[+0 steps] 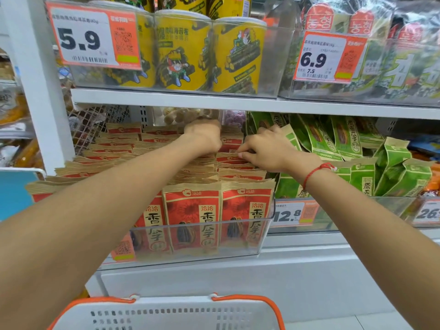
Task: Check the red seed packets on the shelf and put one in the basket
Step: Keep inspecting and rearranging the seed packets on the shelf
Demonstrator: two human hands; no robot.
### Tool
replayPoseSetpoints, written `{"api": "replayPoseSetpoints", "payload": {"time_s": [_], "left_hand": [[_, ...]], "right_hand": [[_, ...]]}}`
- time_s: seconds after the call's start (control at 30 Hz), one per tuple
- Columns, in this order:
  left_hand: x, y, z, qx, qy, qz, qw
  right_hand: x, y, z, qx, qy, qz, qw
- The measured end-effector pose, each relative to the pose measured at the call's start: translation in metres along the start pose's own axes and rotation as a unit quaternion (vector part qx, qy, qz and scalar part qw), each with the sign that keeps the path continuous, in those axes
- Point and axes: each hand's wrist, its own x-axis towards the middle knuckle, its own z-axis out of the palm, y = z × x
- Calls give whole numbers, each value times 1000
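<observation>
Head view: both hands reach deep into the upright rows of red seed packets — right hand pinching a packet top, left hand curled among them; the basket waits below, empty-looking.

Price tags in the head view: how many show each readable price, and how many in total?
Tag reading 5.9: 1
Tag reading 6.9: 1
Tag reading 12.8: 1
Tag cut off at the right edge, starting 26: 1
Total: 4
</observation>
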Motion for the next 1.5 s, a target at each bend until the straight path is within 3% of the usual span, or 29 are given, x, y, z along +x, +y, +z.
{"api": "replayPoseSetpoints", "payload": {"time_s": [0.23,0.33,0.43,0.6,0.83,0.97,1.17,1.27,1.37,1.5], "left_hand": [[-11,-6,-1,-84,55,22,995],[-21,-9,-4,-132,106,14,985],[-37,-10,-9,-141,162,32,976],[-69,-18,-11,-138,227,88,960],[-104,-13,-39,-175,275,141,935],[-120,-23,-51,-219,288,132,923],[-147,-50,-45,-267,200,112,936],[-165,-60,-42,-315,186,119,923],[-186,-68,-49,-386,200,136,890],[-207,-73,-64,-446,197,146,861]], "right_hand": [[-7,-6,-4,-31,-27,-13,999],[-9,-8,-13,8,-30,5,1000],[-19,-11,-23,71,33,27,997],[-55,-26,-30,105,204,77,970],[-67,-36,-36,129,260,83,953],[-74,-43,-47,176,330,91,923],[-106,-77,-53,230,429,7,874],[-115,-90,-64,373,393,11,840],[-121,-97,-83,544,327,-22,772],[-124,-110,-99,602,296,-69,738]]}}
